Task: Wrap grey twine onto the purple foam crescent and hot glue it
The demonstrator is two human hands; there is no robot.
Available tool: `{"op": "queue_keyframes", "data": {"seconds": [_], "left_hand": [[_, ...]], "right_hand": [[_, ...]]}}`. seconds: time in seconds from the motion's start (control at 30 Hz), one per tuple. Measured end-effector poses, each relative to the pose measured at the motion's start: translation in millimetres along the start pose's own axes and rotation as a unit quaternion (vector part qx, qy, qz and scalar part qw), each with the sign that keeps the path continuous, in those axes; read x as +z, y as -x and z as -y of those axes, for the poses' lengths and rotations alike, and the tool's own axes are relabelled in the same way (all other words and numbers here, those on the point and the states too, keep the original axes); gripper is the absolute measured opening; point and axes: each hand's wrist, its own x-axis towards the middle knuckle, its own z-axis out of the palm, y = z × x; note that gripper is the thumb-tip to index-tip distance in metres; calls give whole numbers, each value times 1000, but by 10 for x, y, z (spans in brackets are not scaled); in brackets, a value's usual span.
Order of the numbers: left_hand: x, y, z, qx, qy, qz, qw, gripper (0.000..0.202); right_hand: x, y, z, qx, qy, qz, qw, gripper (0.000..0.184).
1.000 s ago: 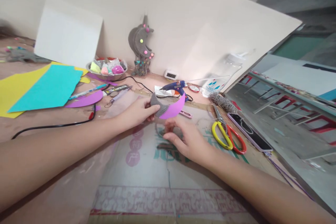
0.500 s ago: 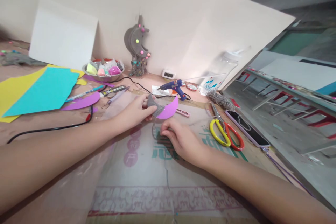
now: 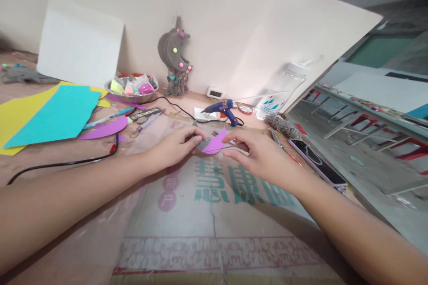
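My left hand (image 3: 182, 144) pinches one end of a purple crescent (image 3: 216, 142) cut from thin sheet. Grey yarn is wound around the part of it nearest the fingers; the other tip is bare. From the crescent a strand of grey yarn (image 3: 227, 146) stretches across to my right hand (image 3: 250, 149). The thumb and index finger of that hand are apart, while the strand runs in between the fingers and palm. How the curled fingers grip it is partly hidden. Both hands are over a printed plastic sheet (image 3: 187, 218).
Behind the hands lies a blue glue gun (image 3: 220, 107). At right are a yarn skein (image 3: 282, 125), partly hidden scissors (image 3: 277, 139) and a phone (image 3: 317, 162). Coloured sheets (image 3: 50, 116) and a bowl of clay (image 3: 133, 98) are left. A moon ornament (image 3: 174, 51) hangs behind.
My right hand has moved up and right, its thumb and index finger spreading apart, and now covers much of the scissors. The strand now stretches sideways across the crescent. My left hand keeps its hold.
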Motion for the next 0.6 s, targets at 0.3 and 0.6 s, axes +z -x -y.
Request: {"op": "queue_keyframes", "data": {"seconds": [0.3, 0.6], "left_hand": [[0, 56, -134, -19, -28, 50, 998, 41], [20, 54, -51, 10, -55, 28, 998, 30]], "right_hand": [[-4, 3, 56, -24, -10, -13, 1000, 23], [33, -44, -37, 29, -34, -49, 998, 26]]}}
